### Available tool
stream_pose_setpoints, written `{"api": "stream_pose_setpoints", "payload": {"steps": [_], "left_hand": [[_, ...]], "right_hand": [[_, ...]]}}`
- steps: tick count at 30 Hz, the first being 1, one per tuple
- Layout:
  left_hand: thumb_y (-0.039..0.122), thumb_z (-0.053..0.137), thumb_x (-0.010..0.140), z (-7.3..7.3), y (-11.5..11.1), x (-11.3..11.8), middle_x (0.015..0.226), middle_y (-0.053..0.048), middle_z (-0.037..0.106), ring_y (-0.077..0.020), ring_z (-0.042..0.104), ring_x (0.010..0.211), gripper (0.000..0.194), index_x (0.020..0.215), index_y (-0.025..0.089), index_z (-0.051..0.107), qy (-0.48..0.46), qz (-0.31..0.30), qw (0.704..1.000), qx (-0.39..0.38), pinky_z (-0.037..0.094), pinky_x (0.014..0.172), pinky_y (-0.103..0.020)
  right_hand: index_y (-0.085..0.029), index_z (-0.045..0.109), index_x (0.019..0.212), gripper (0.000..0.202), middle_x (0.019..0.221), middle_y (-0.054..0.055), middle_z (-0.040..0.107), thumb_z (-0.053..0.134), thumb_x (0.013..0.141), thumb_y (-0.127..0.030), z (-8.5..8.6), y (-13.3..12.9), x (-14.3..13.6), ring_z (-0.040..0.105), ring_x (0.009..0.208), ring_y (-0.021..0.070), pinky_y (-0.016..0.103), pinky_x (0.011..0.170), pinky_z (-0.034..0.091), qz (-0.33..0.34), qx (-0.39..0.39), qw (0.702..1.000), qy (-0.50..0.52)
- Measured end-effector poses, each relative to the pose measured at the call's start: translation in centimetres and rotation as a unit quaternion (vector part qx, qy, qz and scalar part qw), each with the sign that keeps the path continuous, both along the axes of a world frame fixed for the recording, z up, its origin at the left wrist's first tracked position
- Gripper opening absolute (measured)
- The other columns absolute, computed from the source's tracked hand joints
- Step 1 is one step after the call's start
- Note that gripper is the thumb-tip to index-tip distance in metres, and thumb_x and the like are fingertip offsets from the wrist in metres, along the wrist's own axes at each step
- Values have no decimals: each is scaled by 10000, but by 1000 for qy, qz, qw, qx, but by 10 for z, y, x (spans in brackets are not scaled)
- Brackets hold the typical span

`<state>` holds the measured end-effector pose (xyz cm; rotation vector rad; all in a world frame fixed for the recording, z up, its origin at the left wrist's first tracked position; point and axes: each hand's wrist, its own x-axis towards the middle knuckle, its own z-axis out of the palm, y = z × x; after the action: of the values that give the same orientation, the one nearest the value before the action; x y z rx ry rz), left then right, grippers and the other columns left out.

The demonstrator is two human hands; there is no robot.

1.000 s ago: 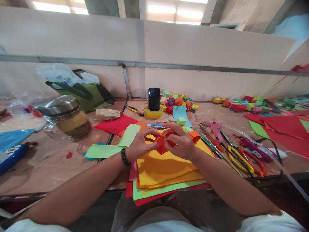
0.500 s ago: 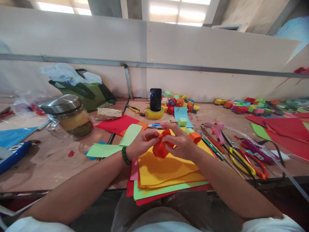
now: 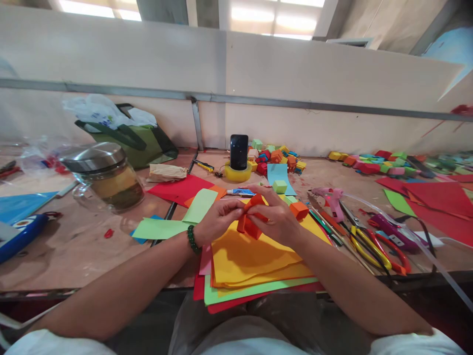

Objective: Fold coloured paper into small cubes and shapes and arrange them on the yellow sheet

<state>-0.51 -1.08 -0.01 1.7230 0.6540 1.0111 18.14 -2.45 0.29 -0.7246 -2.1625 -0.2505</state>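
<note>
Orange paper [image 3: 253, 230] turned, left hand [image 3: 217, 220] and right hand [image 3: 279, 220] pinching

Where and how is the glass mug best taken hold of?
Probably take the glass mug by its handle, coming from the left and near side and hooking through the loop, since it juts out that way from the wide, round body. The mug stands upright with liquid inside, so a level hold seems wise. The metal lid looks a poorer grip.

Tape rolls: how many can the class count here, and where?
1: the yellow tape roll sits on the table beyond the folded orange-red paper, a phone upright in or against it. Others could be hidden behind the green bag.
</note>
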Motion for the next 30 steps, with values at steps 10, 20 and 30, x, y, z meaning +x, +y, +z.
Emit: {"api": "stream_pose_setpoints", "payload": {"steps": [10, 20, 30], "left_hand": [[333, 675, 765, -2, -11, 2, 959, -91, 655, -194, 626, 861, 290, 972, 143, 600, 12, -5, 999, 34, 504, 808, -335], [160, 639, 709, -2, -16, 1, 1177, -112, 604, -226, 664, 1002, 460, 1140, 190, 480, 45, 62, 991, 106, 513, 879, -335], [196, 654, 748, -5, -14, 1, 1295, -139, 564, -234, 608, 1111, 676, 1368, 208, 386, 36, 21, 994, 102, 475, 961, -360]], "right_hand": [[-208, 608, 713, 114, 1177, 124, 614, 592, 815, -161, -1, 0, 0, 602, 1089, 246, 432, 920, 519, -34, -4, 999, 31], [-227, 494, 1064, 369, 931, 50, 651, 632, 730, -153, -12, 0, -4, 655, 853, 205, 346, 734, 559, -57, -62, 986, 144], [-290, 414, 1314, 604, 796, -26, 638, 557, 766, -79, -11, -1, -3, 647, 738, 152, 286, 729, 547, -23, -93, 986, 139]]}}
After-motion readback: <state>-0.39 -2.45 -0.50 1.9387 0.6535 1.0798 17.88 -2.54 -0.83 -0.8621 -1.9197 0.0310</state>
